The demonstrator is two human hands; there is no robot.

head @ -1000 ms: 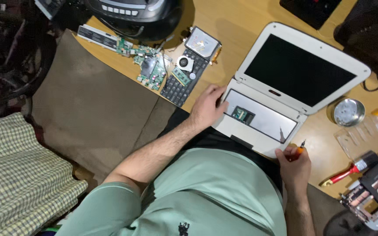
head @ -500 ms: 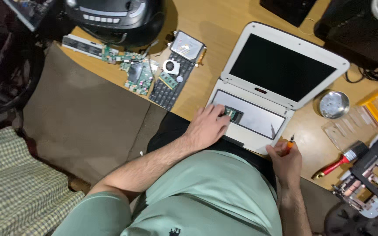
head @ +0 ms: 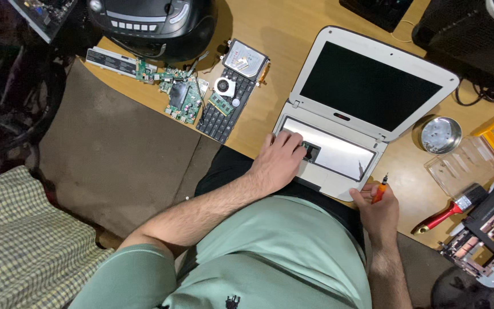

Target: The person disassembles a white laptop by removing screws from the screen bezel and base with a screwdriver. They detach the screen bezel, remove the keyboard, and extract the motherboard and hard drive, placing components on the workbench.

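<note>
Wooden desk (head: 270,34): left hand (head: 278,160) flat, covering laptop (head: 338,154) base corner; right hand (head: 375,206) gripping half-hidden screwdriver (head: 379,191).

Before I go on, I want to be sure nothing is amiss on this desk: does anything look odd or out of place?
Yes: the white laptop has no keyboard; its bay is bare under the left hand. A loose keyboard lies apart to the left, with a small fan and a drive piled on it, beside bare circuit boards. The right hand holds a small screwdriver.
</note>
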